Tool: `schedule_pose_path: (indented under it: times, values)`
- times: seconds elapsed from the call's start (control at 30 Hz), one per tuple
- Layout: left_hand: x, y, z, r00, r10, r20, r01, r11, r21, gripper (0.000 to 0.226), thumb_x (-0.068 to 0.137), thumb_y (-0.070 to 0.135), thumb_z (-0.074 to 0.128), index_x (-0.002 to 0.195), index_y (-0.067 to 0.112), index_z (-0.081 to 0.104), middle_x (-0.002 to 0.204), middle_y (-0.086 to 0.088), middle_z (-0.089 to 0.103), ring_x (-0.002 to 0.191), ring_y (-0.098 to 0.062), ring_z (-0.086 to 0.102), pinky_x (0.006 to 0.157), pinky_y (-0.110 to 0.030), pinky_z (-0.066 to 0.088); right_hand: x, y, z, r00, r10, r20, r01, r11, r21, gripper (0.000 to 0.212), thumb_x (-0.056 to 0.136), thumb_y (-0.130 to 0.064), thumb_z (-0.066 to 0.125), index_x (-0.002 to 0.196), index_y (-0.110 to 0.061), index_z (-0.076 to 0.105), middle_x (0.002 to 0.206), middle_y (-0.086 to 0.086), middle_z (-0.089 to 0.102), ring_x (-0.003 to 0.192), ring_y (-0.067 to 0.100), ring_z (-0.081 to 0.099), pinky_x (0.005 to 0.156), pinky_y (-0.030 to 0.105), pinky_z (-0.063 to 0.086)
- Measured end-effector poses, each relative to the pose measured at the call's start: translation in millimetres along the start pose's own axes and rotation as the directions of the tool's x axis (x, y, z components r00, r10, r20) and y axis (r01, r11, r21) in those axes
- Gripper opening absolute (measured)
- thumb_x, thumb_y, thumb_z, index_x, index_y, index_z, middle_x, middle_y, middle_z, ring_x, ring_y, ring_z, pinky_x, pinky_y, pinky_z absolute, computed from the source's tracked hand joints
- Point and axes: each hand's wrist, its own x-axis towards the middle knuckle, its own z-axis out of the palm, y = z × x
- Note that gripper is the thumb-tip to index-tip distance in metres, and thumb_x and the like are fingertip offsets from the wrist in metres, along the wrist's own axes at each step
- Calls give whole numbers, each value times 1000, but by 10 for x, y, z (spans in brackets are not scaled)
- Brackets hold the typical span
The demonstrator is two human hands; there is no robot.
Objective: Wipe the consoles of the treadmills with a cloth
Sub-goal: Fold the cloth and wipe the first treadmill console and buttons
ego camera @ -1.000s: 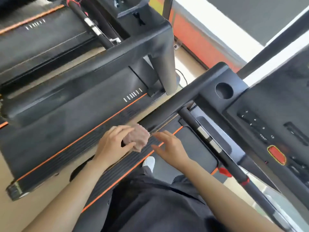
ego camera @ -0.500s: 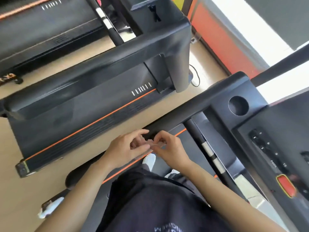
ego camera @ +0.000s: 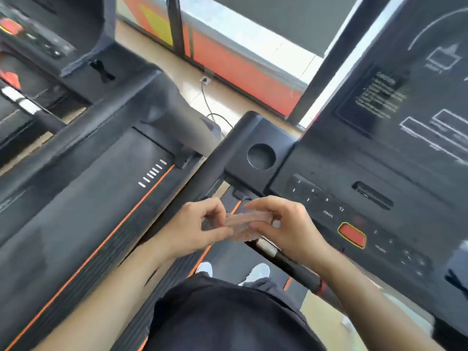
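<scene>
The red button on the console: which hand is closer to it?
Right. The right hand sits close beside the red button; the left hand is farther off, across the cloth.

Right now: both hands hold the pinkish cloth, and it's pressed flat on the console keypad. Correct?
Not quite. The left hand and right hand both hold the pinkish cloth, but it is not pressed on the console keypad. The head view shows it pinched between the two hands, to the left of the keypad and not touching it.
</scene>
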Motion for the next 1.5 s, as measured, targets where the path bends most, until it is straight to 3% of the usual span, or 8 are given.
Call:
schedule_pose_path:
  times: [0.23, 0.37, 0.53, 0.73, 1.07, 1.23, 1.37, 1.5]
  values:
    - [694, 314, 461, 984, -20, 179, -26, 967, 252, 26, 81, 50, 73, 102, 34, 72, 91, 11, 71, 86, -8, 65, 81, -37, 54, -298, 510, -1064, 959, -4, -285, -32, 992, -121, 20, 80, -5, 80, 81, -24, 74, 81, -15, 66, 78, 1, 62, 70, 14, 44]
    - [940, 666, 711, 998, 8, 65, -14, 995, 95, 11, 80, 44, 75, 73, 38, 69, 69, 14, 61, 66, 0, 51, 67, -18, 41, -431, 748, -1625, 906, 17, -423, -56, 995, -81, 25, 82, -5, 78, 79, -29, 72, 85, -11, 69, 80, 11, 64, 71, 22, 49]
    - [1347, 1079, 812, 990, 67, -127, -75, 996, -57, 10, 92, 9, 74, 88, 17, 76, 80, 5, 75, 74, -1, 64, 75, -16, 51, -428, 1054, -2041, 843, 56, -536, -61, 998, 9, 14, 88, -11, 76, 84, -24, 71, 81, -10, 69, 66, 11, 58, 64, 24, 49]
    - [2058, 1489, 723, 963, 69, -259, -101, 988, -114, 8, 95, 21, 70, 101, 21, 76, 93, 11, 77, 84, 4, 69, 73, -7, 49, -136, 1116, -2166, 701, 198, -685, -66, 975, 214, 14, 89, -5, 72, 84, -18, 71, 77, -4, 72, 63, 19, 70, 58, 41, 60]
    - [3124, 1578, 490, 935, 72, -347, -171, 949, -266, 9, 92, 34, 72, 85, 29, 70, 85, 7, 72, 85, -15, 65, 86, -41, 55, 772, 741, -2349, 406, 0, -914, -93, 995, -41, 26, 87, 1, 64, 108, -13, 69, 104, -1, 70, 97, 11, 65, 90, 18, 51]
    - [3282, 1320, 625, 951, -119, -285, -35, 875, -483, 18, 94, 35, 72, 90, 18, 68, 100, -9, 75, 101, -28, 74, 84, -37, 61, 1136, 988, -2011, 679, -311, -665, -183, 806, -563, 51, 88, -17, 69, 137, -12, 59, 149, 13, 51, 140, 38, 42, 122, 49, 27]
    - [3304, 1171, 715, 950, -164, -265, -6, 839, -543, 23, 96, 32, 70, 96, 9, 67, 99, -11, 74, 97, -24, 74, 90, -41, 62, 1158, 1290, -1984, 892, -315, -325, -148, 475, -868, 57, 99, -49, 52, 153, -32, 41, 166, 1, 30, 144, 57, 18, 117, 72, 5]
    - [3309, 1007, 815, 945, -180, -273, 1, 837, -548, 29, 87, 47, 73, 89, 17, 70, 85, 2, 74, 91, -25, 72, 93, -51, 60, 1184, 1523, -2099, 959, -258, -119, -65, 211, -975, 59, 102, -59, 42, 157, -44, 27, 168, -7, 24, 137, 54, 22, 109, 75, 15]
